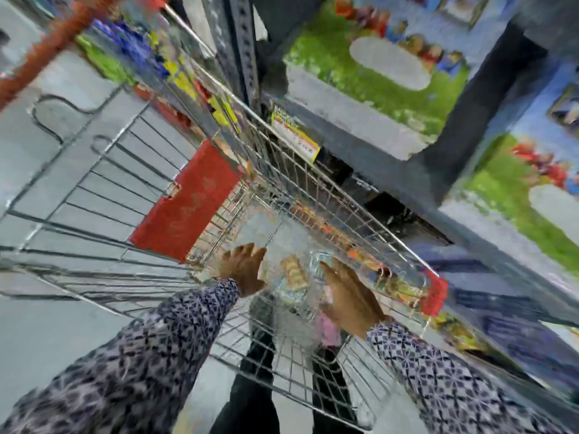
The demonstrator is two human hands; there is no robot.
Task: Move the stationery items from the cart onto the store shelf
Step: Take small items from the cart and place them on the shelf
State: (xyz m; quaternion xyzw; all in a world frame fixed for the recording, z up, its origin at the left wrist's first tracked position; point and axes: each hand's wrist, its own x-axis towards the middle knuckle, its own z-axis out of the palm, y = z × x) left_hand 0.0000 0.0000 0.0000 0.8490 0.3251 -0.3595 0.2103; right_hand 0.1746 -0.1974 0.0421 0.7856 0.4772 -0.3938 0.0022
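Note:
The picture is heavily blurred. A wire shopping cart (313, 195) fills the middle, with a red flap (188, 198) on its child seat. Inside the basket lie colourful stationery packs (294, 272), one with a tan block under clear wrap. My left hand (242, 267) reaches into the basket left of that pack, fingers spread. My right hand (351, 292) hovers right of it, fingers together and flat. Neither hand visibly holds anything. The grey store shelf (354, 126) runs along the cart's right side, stacked with green and blue picture boxes (376, 57).
A yellow price tag (294, 133) hangs on the shelf edge. More coloured packs (175, 70) line the cart's far end. A red corner bumper (435, 296) caps the cart near the shelf. Grey floor (47, 324) lies to the left. Dark trouser legs show under the basket.

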